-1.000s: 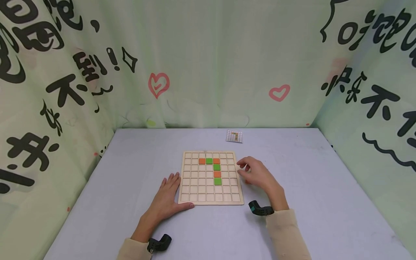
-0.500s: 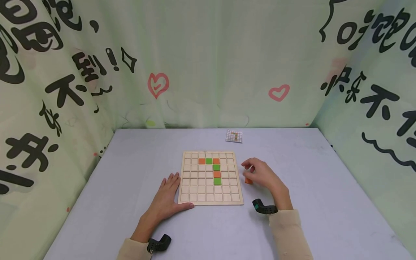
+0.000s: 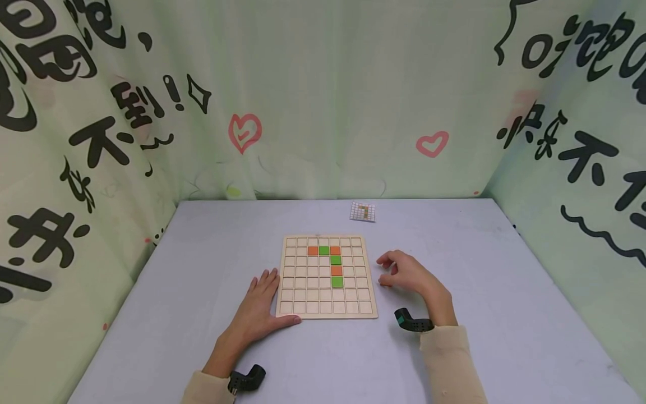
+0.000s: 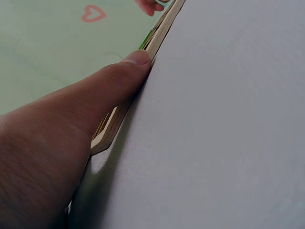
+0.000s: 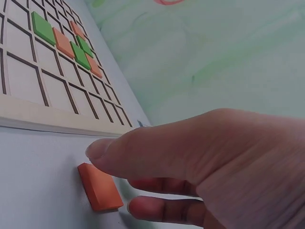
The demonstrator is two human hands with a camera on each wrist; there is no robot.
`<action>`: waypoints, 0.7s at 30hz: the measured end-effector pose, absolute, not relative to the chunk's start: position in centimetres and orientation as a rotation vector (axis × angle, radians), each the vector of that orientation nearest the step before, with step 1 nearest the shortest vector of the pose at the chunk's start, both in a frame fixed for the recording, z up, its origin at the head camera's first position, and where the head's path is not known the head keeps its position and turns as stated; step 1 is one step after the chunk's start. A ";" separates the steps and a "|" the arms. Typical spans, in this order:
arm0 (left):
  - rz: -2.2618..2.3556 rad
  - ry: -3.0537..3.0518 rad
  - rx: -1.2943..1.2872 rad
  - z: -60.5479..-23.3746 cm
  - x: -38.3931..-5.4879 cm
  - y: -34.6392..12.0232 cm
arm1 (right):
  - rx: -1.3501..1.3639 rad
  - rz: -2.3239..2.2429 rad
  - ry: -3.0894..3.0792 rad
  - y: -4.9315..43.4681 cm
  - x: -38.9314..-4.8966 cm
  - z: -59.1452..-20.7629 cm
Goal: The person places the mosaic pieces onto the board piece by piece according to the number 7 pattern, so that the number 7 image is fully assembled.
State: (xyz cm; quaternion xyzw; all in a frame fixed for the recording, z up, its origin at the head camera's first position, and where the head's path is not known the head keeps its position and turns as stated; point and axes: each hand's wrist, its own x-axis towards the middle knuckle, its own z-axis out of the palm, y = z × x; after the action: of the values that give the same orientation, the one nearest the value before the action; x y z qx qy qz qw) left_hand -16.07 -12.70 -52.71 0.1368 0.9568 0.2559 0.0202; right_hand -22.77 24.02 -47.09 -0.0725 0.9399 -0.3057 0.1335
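Note:
A wooden grid board lies flat on the table, with several orange and green square tiles set in its cells. My left hand rests spread at the board's lower left corner, its thumb along the front edge in the left wrist view. Just right of the board, my right hand hovers low with thumb and fingers apart. A loose orange tile lies on the table below the right thumb, whose tip overlaps the tile's upper edge in the right wrist view. Two fingertips sit close beside the tile.
A small card with a printed grid pattern lies behind the board, near the back edge of the white table. Curtains with black lettering and red hearts stand around the back and sides.
My right hand has moved right and slightly toward me, away from the board's edge. The loose orange tile showed under it half a second ago and is mostly covered now. The left hand stays put.

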 end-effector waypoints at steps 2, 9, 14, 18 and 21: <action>0.796 2.967 0.423 -52.7 -16.1 -12.7 | -0.225 -0.885 2.717 24.2 -22.7 -47.2; 0.799 2.969 0.418 -52.6 -16.0 -12.7 | -0.245 -0.861 2.701 24.4 -22.5 -47.2; 0.793 2.968 0.413 -52.5 -15.9 -12.6 | -0.240 -0.840 2.696 24.5 -22.4 -47.2; 0.796 2.968 0.414 -52.5 -15.9 -12.6 | -0.251 -0.851 2.691 24.6 -22.4 -47.3; 0.800 2.968 0.416 -52.5 -15.9 -12.6 | -0.246 -0.851 2.690 24.6 -22.5 -47.4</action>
State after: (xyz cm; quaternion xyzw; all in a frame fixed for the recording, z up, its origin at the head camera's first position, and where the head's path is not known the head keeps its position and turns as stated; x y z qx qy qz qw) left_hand -15.93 -12.62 -52.50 0.1340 0.9567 0.2577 0.0198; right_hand -22.45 24.55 -47.40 -0.0858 0.9385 -0.2970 0.1540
